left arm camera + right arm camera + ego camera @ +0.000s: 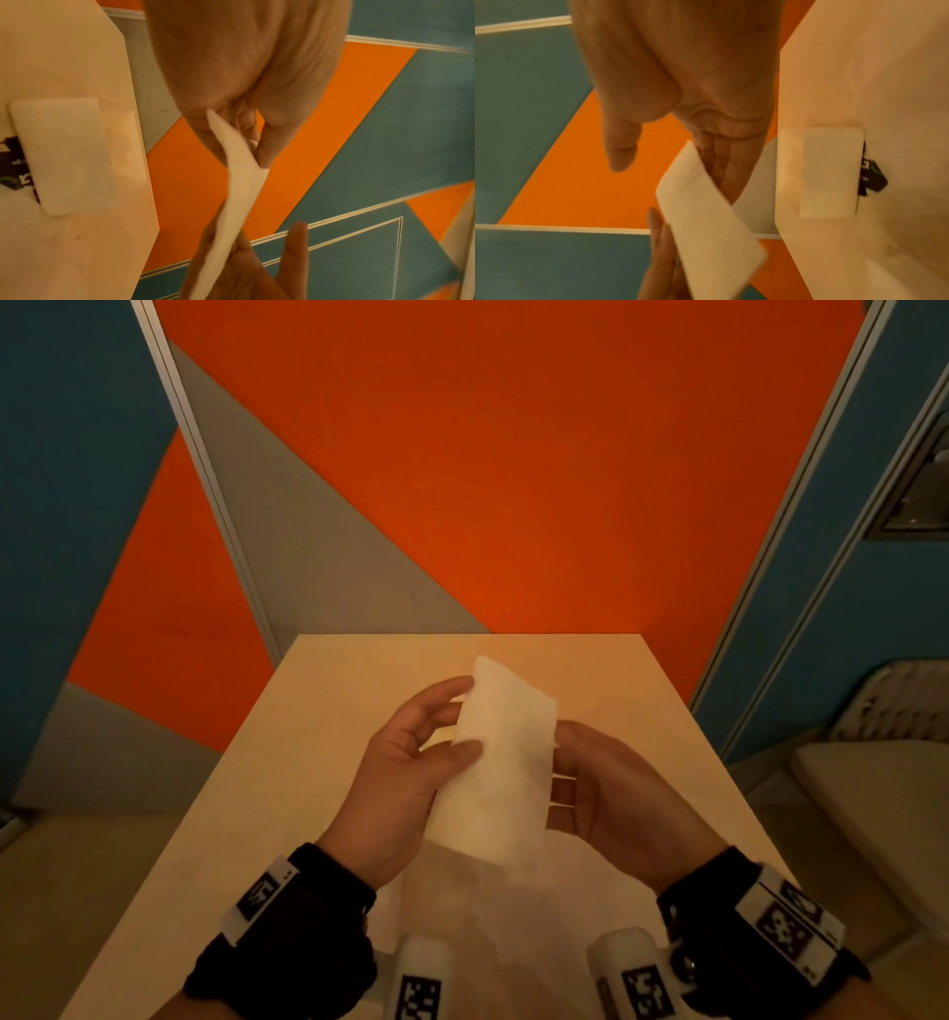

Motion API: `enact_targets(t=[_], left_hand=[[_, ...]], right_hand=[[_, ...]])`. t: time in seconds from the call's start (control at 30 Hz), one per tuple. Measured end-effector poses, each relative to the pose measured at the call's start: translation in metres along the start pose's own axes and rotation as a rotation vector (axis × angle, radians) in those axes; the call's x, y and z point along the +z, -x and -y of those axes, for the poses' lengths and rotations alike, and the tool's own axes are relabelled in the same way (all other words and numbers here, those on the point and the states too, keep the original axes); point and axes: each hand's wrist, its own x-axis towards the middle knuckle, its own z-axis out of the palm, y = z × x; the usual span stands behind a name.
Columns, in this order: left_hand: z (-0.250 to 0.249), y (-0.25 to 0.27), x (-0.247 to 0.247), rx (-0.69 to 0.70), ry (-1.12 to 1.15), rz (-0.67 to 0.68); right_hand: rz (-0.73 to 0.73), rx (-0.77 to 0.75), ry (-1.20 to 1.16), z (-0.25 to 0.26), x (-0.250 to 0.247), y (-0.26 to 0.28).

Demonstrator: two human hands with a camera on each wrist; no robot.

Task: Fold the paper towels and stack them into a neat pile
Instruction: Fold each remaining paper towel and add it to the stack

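- Hands hold one folded paper towel (495,757) in the air above the table (318,711), which serves as the landmark below.
- Left hand (405,783) pinches the towel's left long edge, thumb on top and fingers curled behind it; the left wrist view shows the same pinch near one end of the strip.
- Right hand (611,793) supports the towel from the right with fingers laid fairly straight under and along it; in the right wrist view the thumb stands clear of the paper, so this reads as a flat support, not a grip.
- Step in hand, as I judge it: this towel is already folded into a narrow rectangle and is being squared up or carried before stacking.
- Both wrist views show a second folded towel (64,154) lying flat on the table near its edge, partly over a dark printed object (871,178); I cannot tell what that object is. This looks like the start of the pile.
- Next move likely calls for lowering the held towel onto that one with edges matched, and releasing without dragging the lower piece.
- Table edges are near on both sides, with patterned orange and teal floor beyond; the pile sits close to one edge, so a careless nudge outward could push it off. Room above the table for the hands looks open.
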Motion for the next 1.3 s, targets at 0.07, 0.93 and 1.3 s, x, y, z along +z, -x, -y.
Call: enact_targets(t=[0.07, 0.93, 1.3], left_hand=[[0.005, 0.002, 0.002, -0.003, -0.002, -0.025], [0.043, 0.010, -0.078, -0.188, -0.312, -0.155], [0.104, 0.035, -0.149, -0.424, -0.628, -0.223]], right_hand=[[-0.025, -0.011, -0.021, -0.005, 0.005, -0.001], [-0.487, -0.082, 0.943, -0.047, -0.081, -0.039], [-0.017, 0.455, 1.644, -0.115, -0.124, -0.027]])
